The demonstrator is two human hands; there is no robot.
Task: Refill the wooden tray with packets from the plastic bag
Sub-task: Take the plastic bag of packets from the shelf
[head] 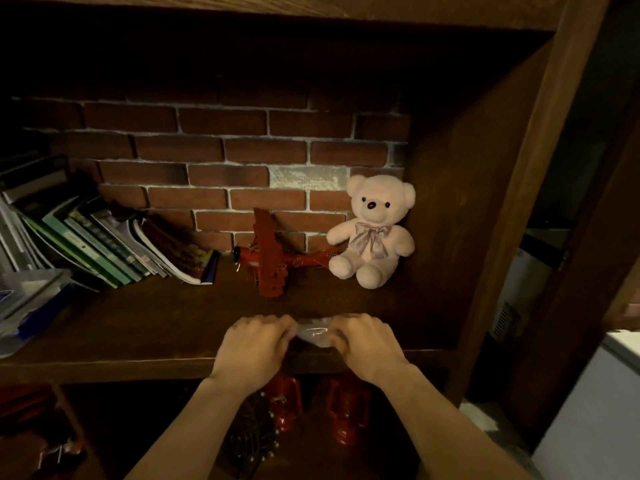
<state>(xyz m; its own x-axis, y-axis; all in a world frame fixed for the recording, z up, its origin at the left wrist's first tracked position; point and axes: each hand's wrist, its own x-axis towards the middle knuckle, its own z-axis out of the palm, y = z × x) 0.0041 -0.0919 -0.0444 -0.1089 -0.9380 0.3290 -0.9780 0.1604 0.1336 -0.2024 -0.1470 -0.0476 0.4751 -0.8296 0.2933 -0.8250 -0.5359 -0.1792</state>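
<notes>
Both hands, left hand [256, 344] and right hand [367, 341], pinch a clear plastic bag [317, 332] between them, each grip closed on its end, at the shelf's [156, 327] front edge. Bare shelf stretches behind it to a red toy plane [273, 261] and teddy bear [374, 233]; books [104, 244] lean well left.

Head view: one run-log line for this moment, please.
phase: handling plastic bag | left hand: on bag | right hand: on bag | where: shelf front edge | wooden tray: not in view
</notes>
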